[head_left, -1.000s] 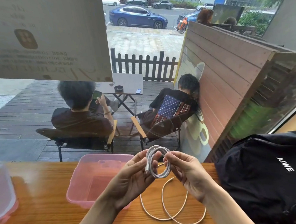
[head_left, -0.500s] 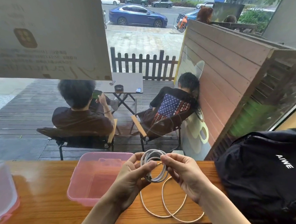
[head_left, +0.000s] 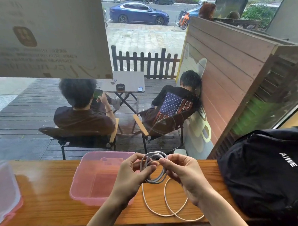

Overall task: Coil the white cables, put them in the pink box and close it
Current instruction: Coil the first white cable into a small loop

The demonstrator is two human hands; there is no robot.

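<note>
Small round coil of white cable [head_left: 154, 167] pinched upright between left hand [head_left: 131, 177] and right hand [head_left: 182, 172] above wooden counter [head_left: 44, 196], loose tail [head_left: 167, 205] drooping nearer, open translucent pink plastic box [head_left: 100, 178] just left, nearer the left hand.

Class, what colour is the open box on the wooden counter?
Pink, see-through plastic box, clearest in the head view, left of the hands.
</note>
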